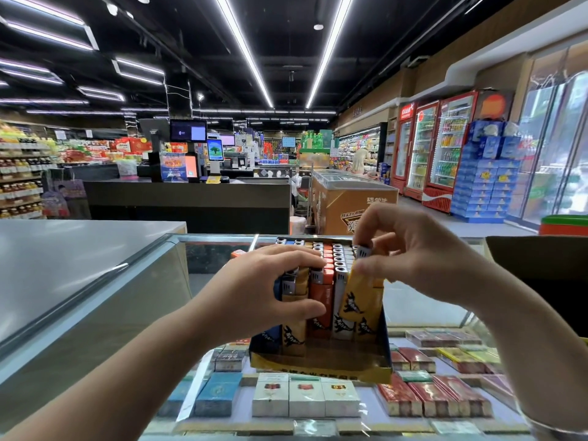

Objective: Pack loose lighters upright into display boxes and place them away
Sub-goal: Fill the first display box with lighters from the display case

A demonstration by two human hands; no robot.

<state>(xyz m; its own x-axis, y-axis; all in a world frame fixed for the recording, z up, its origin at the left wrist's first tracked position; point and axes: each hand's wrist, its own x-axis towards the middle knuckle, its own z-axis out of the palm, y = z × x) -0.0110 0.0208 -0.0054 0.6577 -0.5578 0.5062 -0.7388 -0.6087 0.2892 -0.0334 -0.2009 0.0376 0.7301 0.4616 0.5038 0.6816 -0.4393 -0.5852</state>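
**Glass counter, lighter box, shop floor behind**

Glass counter top (423, 316) carries everything close by; beneath the pane lie rows of cigarette packs (307, 397) in white, blue and red. On the glass stands the display box (321, 366), open-fronted, blue and yellow, with lighters (321, 300) packed upright inside in orange, yellow, white and blue.

At the box's left side the left hand (270, 288) grips a few upright lighters, fingers curled over their tops and thumb across their fronts. At the box's right side the right hand (410, 246) pinches a yellow lighter (354, 296) by its metal head; it tilts, its base among the standing ones.

Left of the box runs a grey metal counter surface (63, 268). Right of the box, a cardboard carton's edge (537, 249) enters the frame.

Beyond the box stands a dark checkout desk (191, 198) with screens, then a chest freezer (350, 192) to its right. Farther right, red drink fridges (436, 151) and stacked blue cartons (486, 176) line the wall. Shelves of goods fill the far left, and long strip lights (245, 52) cross the black ceiling.
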